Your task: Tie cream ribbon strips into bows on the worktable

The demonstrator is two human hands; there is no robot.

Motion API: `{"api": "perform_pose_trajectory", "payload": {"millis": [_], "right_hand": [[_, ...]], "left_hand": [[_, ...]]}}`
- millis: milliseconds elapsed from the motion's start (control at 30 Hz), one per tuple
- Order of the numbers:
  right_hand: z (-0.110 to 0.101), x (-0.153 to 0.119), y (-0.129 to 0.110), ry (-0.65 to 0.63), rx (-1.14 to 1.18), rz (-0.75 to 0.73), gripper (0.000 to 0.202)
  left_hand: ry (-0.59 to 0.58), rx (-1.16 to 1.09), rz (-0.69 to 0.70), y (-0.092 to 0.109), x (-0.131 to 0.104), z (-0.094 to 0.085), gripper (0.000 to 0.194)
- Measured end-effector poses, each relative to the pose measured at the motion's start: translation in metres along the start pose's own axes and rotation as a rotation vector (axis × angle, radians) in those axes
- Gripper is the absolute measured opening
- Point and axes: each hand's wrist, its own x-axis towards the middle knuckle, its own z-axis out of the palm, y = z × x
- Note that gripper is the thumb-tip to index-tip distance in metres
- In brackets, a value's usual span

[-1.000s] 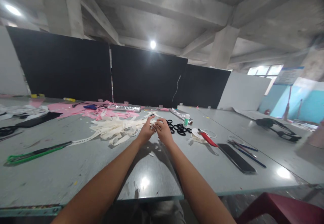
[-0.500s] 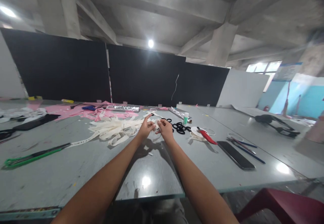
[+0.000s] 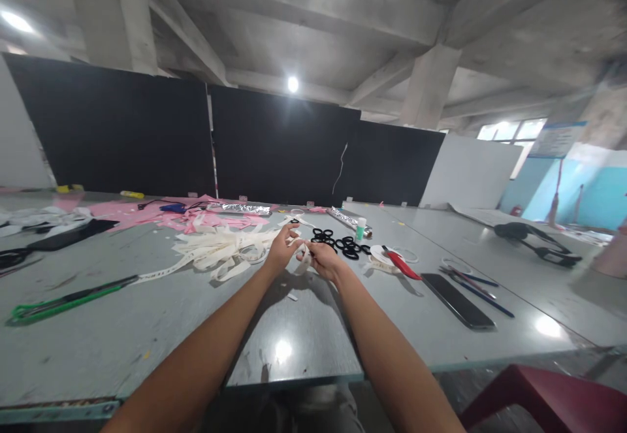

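A small upright green-and-white cylindrical container (image 3: 360,228) with a white cap stands on the grey smooth-topped table (image 3: 313,341); its contents cannot be seen. Nearby, a round white spool (image 3: 379,251) lies flat with a cream printed ribbon end by it, and a slim red curved-handled tool (image 3: 403,266) rests against its edge. The short looped strip of cream fabric ribbon (image 3: 305,263) is between the two hands, above the table, its curve hanging just below the fingertips. The right hand (image 3: 325,260) has its fingers bent and closed on the strip from the right side. The left hand (image 3: 283,249) meets the strip's upper end with its thumb, while its index finger reaches forward, apart from the thumb; whether this hand pinches the strip cannot be told. Just beyond the right hand lies a cluster of small black rings (image 3: 349,247), and to the left of the left hand spreads a loose heap of cream printed ribbon lengths (image 3: 228,250). One length runs from the heap to the tip of a long green-and-black cutter (image 3: 73,300).
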Motion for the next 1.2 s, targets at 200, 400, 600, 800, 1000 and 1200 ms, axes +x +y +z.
{"api": "perform_pose_trajectory", "payload": {"millis": [200, 400, 600, 800, 1000, 1200], "right_hand": [[-0.009, -0.006, -0.005, -0.148, -0.027, 0.148, 0.008], [-0.005, -0.007, -0.001, -0.248, 0.087, 0.189, 0.009], [-0.001, -0.003, -0.006, -0.077, 0.192, 0.069, 0.015], [-0.002, -0.001, -0.003, -0.077, 0.158, 0.017, 0.012], [-0.004, 0.004, -0.003, -0.001, 0.197, -0.036, 0.010], [-0.002, 0.002, -0.009, 0.090, 0.238, 0.007, 0.008]], "left_hand": [[-0.038, -0.157, -0.227, 0.003, -0.001, -0.003, 0.047], [-0.126, -0.248, -0.344, -0.004, 0.001, -0.004, 0.040], [0.098, 0.188, 0.092, 0.000, 0.006, -0.012, 0.011], [0.040, 0.503, 0.221, 0.008, 0.001, -0.010, 0.012], [0.048, 0.303, 0.103, -0.005, 0.006, -0.008, 0.013], [0.061, 0.032, -0.073, -0.006, 0.005, -0.006, 0.022]]}}
